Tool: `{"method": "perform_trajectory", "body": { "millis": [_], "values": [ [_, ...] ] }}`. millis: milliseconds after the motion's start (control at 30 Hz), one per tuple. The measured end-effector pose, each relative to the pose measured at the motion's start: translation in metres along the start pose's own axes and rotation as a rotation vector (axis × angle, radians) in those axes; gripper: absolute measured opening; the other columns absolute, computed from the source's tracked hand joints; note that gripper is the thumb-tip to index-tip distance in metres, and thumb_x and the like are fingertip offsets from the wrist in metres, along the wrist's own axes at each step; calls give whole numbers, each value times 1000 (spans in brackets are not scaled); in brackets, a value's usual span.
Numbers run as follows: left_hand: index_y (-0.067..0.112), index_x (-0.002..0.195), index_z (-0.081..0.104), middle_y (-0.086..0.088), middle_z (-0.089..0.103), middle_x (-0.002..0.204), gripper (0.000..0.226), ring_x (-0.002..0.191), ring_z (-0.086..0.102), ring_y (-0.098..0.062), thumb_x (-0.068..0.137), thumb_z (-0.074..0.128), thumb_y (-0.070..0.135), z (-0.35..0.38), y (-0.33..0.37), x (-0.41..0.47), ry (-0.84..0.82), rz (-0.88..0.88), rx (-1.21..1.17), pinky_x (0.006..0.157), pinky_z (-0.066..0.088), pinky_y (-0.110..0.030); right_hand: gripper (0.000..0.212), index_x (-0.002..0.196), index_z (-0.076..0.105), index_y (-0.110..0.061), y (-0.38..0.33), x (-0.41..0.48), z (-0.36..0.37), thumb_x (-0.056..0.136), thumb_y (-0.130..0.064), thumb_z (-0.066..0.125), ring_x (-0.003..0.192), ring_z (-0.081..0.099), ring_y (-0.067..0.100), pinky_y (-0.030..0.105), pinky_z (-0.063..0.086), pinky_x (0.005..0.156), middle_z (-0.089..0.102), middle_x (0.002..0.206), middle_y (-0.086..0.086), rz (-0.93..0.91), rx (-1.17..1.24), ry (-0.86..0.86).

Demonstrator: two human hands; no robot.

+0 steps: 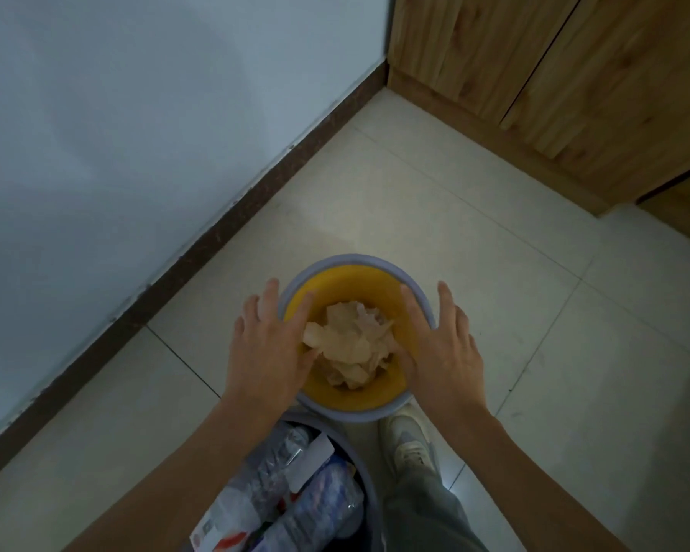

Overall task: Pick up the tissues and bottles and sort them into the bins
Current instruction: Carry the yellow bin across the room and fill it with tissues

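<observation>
Left hand [267, 346] and right hand [445, 350], fingers straight and spread, straddle yellow bin [355, 260] rim; tissues [353, 344] inside. Grey bin [369, 500] with bottles [295, 496] at 6 o'clock.

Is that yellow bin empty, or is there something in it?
Not empty. The yellow bin stands upright on the floor, with crumpled tissues piled inside, below its rim.

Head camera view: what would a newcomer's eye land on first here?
The yellow bin with a grey rim, in the middle of the tiled floor, with crumpled tissues heaped inside. The left hand and right hand flank it, spread over its rim. At the bottom edge, a second bin holds crushed plastic bottles.
</observation>
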State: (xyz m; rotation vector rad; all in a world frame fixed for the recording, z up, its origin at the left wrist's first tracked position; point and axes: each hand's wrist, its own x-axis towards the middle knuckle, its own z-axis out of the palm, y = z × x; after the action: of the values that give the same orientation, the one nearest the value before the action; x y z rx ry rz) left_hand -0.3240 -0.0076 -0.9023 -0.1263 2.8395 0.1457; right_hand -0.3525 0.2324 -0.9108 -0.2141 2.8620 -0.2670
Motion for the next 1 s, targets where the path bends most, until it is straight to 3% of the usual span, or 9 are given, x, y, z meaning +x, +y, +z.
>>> {"method": "perform_trajectory", "body": {
  "millis": [100, 200, 300, 500, 667, 800, 833, 933, 1000],
  "values": [
    [42, 163, 11, -16, 7, 168, 96, 139, 40, -45, 92, 75, 46, 28, -9, 3, -138, -127, -255, 94, 55, -52, 104, 161, -18, -43, 15, 2, 16, 100, -36, 66, 137, 48, 37, 42, 58, 88, -4, 172, 12, 74, 26, -122],
    [36, 163, 20, -18, 33, 152, 95, 122, 56, -41, 90, 79, 28, 51, -21, 8, -209, -210, -532, 90, 53, -46, 106, 160, -22, -39, 24, 8, 34, 100, -21, 63, 100, 68, 38, 38, 52, 66, 14, 166, 15, 80, 86, -214],
    [27, 159, 31, -12, 51, 122, 86, 118, 54, -36, 89, 79, 17, 62, -26, 11, -236, -231, -592, 86, 44, -38, 101, 164, -9, -34, 27, 13, 40, 96, -15, 63, 85, 65, 40, 44, 53, 66, 35, 146, 15, 98, 203, -240],
    [28, 162, 27, -11, 56, 144, 112, 131, 51, -34, 66, 84, 36, 31, -30, 20, -254, -230, -571, 98, 44, -41, 104, 162, 3, -42, 24, 25, 5, 86, -18, 70, 87, 66, 38, 47, 59, 70, 45, 130, 11, 147, 249, -218],
    [33, 159, 31, -6, 57, 143, 96, 128, 52, -32, 81, 86, 23, -61, -18, 20, -190, -171, -554, 93, 43, -37, 102, 161, 5, -44, 19, 13, -86, 85, -19, 68, 82, 65, 34, 44, 59, 66, 41, 134, 8, 164, 289, -156],
    [55, 139, 41, 14, 56, 123, 49, 112, 57, -13, 93, 59, 60, -170, 16, -1, -103, -143, -625, 87, 52, -38, 99, 160, 10, -44, 10, -22, -185, 85, -10, 65, 66, 62, 26, 37, 56, 52, 39, 139, 5, 224, 289, -56],
    [55, 138, 40, 15, 52, 119, 44, 106, 54, -11, 97, 58, 51, -210, 32, -15, -46, -136, -618, 83, 49, -37, 96, 160, 14, -43, 7, -36, -211, 85, -10, 64, 63, 60, 23, 35, 55, 50, 38, 141, 4, 244, 292, -31],
    [46, 145, 37, 13, 40, 109, 61, 85, 52, -16, 98, 56, 13, -320, 78, -70, 87, -110, -595, 65, 41, -31, 87, 160, 21, -41, -1, -88, -294, 90, -13, 64, 60, 58, 17, 31, 53, 48, 34, 147, 2, 336, 335, 40],
    [45, 149, 37, 11, 38, 110, 66, 83, 53, -16, 96, 59, 12, -378, 102, -108, 139, -57, -596, 60, 36, -26, 81, 160, 24, -38, -6, -130, -350, 93, -17, 65, 65, 61, 18, 36, 57, 53, 33, 148, 1, 405, 366, 119]
  ]
}}
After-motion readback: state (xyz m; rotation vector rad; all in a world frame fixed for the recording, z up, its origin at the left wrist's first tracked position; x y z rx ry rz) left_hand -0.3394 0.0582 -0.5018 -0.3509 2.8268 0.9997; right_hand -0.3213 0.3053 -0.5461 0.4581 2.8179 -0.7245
